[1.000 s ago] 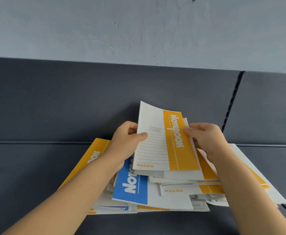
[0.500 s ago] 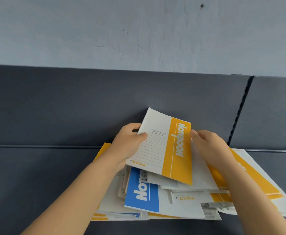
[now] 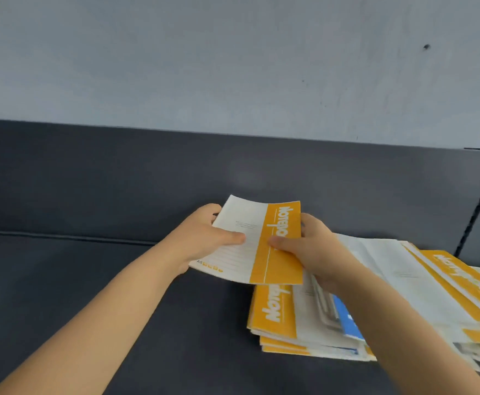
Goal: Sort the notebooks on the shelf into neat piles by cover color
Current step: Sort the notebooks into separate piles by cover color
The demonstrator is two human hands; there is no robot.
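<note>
An orange-and-white notebook (image 3: 257, 242) is held up above the dark shelf, left of the main heap. My left hand (image 3: 204, 238) grips its left edge, thumb across the white cover. My right hand (image 3: 310, 246) grips its right edge, thumb on the orange band. Below and to the right lies a loose heap of notebooks (image 3: 381, 297), mostly orange and white. A blue notebook (image 3: 347, 320) shows partly inside the heap, behind my right forearm.
The dark grey shelf surface (image 3: 90, 280) stretches bare to the left of the heap. A dark back panel (image 3: 147, 172) rises behind it, with a slotted upright (image 3: 478, 206) at the right. A pale wall stands above.
The orange notebook has been carried left, off the heap, with both hands now gripping it. The view has shifted left, so the heap now sits at the right.
</note>
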